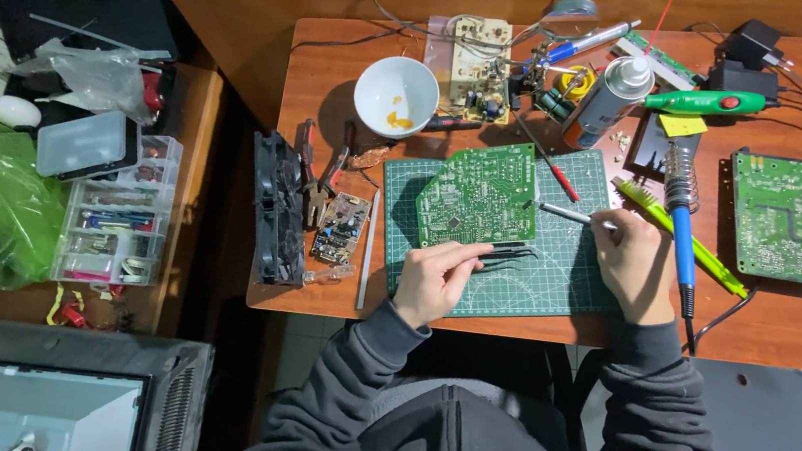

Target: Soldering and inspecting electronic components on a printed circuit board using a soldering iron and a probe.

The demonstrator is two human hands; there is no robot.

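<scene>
Tweezers (508, 254), black and slim, pinched in the left hand (432, 279); grip closed around their rear end, tips aimed right, lying just below the lower edge of the green circuit board (478, 196). Right hand (633, 264) clenched on a thin silver probe (563, 213); whether it is a pen or a fine tool cannot be told. Probe tip points left, toward the board's right edge, and looks to touch or nearly touch it.

Landmark: the green circuit board, tilted, resting on the green cutting mat (566, 275) at the front of the bench (336, 87).
- Board lies up and right of the left hand, up and left of the right hand.
- Long axis of tweezers and probe both roughly horizontal, pointing at each other's side across the board's lower right corner.
- Probe tip is the nearer of the two tools to the board's edge; tweezers sit just below it.

Outward from the board:
- Right: blue-handled soldering iron (680, 222), green brush (677, 235), second green board (792, 220).
- Above: white bowl (396, 94), beige board (470, 62), spray can (608, 100).
- Left: small boards and pliers (330, 187), black fan (277, 206).
- Far left, off the bench: clear parts organiser (116, 213).
</scene>
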